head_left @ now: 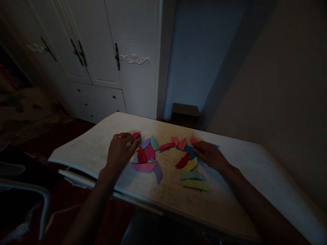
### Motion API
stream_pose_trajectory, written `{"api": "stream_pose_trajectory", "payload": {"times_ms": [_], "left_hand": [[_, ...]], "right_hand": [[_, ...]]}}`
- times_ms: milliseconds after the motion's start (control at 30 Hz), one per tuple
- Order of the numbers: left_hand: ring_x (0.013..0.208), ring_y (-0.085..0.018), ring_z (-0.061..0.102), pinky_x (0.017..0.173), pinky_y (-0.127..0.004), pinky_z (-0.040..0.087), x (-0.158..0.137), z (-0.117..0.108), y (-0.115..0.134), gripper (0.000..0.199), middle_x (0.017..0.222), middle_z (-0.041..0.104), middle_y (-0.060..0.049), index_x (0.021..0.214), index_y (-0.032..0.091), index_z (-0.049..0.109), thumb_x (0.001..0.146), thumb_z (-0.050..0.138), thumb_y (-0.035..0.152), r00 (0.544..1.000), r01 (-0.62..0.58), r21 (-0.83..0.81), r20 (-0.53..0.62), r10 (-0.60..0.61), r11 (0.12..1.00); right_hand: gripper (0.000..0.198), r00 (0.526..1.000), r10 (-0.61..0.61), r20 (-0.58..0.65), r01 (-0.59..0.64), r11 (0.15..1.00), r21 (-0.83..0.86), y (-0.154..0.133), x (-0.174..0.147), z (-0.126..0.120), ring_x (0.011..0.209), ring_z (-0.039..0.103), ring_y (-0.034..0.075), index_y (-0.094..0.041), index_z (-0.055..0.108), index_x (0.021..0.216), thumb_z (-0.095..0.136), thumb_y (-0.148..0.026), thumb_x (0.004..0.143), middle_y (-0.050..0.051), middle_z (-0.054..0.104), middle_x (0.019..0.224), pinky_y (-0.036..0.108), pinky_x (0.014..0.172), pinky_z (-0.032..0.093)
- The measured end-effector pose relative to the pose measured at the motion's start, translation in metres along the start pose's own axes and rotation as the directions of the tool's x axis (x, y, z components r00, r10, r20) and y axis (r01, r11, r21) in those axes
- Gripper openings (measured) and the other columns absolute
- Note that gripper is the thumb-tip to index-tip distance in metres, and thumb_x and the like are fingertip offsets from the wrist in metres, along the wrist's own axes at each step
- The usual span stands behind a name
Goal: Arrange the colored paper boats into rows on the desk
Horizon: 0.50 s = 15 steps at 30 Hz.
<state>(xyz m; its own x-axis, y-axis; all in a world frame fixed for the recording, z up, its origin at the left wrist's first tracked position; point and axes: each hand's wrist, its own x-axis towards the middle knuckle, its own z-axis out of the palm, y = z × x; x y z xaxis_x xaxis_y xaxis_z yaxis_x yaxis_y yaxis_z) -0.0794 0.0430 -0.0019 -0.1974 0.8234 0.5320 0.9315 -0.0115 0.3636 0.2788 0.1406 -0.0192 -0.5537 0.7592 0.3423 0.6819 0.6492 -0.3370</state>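
Observation:
Folded paper pieces in several colours lie in two loose groups on a pale table (pixel 168 182). At the left group, my left hand (pixel 120 148) rests with thumb and fingers apart, around a pinkish-red folded paper (pixel 136 135) and a bit of teal. A red piece (pixel 142 156), a pink piece (pixel 143 167) and a lilac piece (pixel 158 172) lie nearby. My right hand (pixel 211 154) reaches over the right group, its fingers apart and touching or just above a blue folded paper (pixel 190 150). Below it are a yellow piece (pixel 190 165) and a green piece (pixel 195 185).
A white wardrobe (pixel 139 88) with dark handles stands behind the table. A small brown cabinet (pixel 185 109) sits in the far corner, by the wall (pixel 268 85). At the lower left a pale curved tube frame (pixel 46 197) stands beside the table edge. The room is dim.

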Motion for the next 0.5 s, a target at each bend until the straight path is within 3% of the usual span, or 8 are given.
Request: {"api": "stream_pose_trajectory", "payload": {"times_ms": [133,267,367,500], "left_hand": [[0.108,-0.027,0.058,0.095,-0.045,0.048,-0.006,-0.001,0.017,0.033,0.112,0.067,-0.011,0.101,0.019,0.07,0.091,0.051,0.044,0.978,-0.199,-0.091,0.038,0.203,0.976],[0.113,-0.027,0.058,0.097,-0.046,0.048,-0.023,0.005,0.038,0.034,0.119,0.065,-0.012,0.115,0.019,0.063,0.089,0.058,0.04,0.875,-0.401,-0.212,0.198,0.441,0.891],[0.117,-0.029,0.057,0.098,-0.046,0.048,-0.036,0.01,0.042,0.04,0.125,0.062,-0.014,0.121,0.018,0.058,0.086,0.062,0.038,0.854,-0.399,-0.208,0.271,0.444,0.893],[0.117,-0.027,0.059,0.098,-0.044,0.05,-0.047,0.013,0.033,0.042,0.129,0.059,-0.012,0.126,0.021,0.052,0.09,0.058,0.04,0.904,-0.297,-0.215,0.251,0.347,0.93]], "right_hand": [[0.029,1.0,-0.001,-0.013,0.002,1.0,0.014,0.001,0.0,-0.001,0.093,0.067,0.024,-0.02,0.069,0.11,0.05,-0.032,0.091,0.009,0.07,0.105,0.041,0.084,0.055],[0.028,0.997,-0.076,-0.014,0.076,0.997,0.011,-0.002,0.0,-0.002,0.098,0.065,0.025,-0.018,0.068,0.111,0.052,-0.03,0.091,0.011,0.069,0.108,0.043,0.088,0.053],[0.026,0.986,-0.169,0.014,0.169,0.986,0.002,-0.008,-0.002,-0.002,0.104,0.062,0.026,-0.021,0.067,0.112,0.054,-0.028,0.091,0.01,0.069,0.111,0.046,0.091,0.051],[0.026,0.971,-0.235,0.051,0.235,0.972,-0.003,-0.02,-0.006,-0.004,0.104,0.063,0.026,-0.022,0.066,0.114,0.054,-0.024,0.09,0.01,0.068,0.112,0.046,0.09,0.052]]}}
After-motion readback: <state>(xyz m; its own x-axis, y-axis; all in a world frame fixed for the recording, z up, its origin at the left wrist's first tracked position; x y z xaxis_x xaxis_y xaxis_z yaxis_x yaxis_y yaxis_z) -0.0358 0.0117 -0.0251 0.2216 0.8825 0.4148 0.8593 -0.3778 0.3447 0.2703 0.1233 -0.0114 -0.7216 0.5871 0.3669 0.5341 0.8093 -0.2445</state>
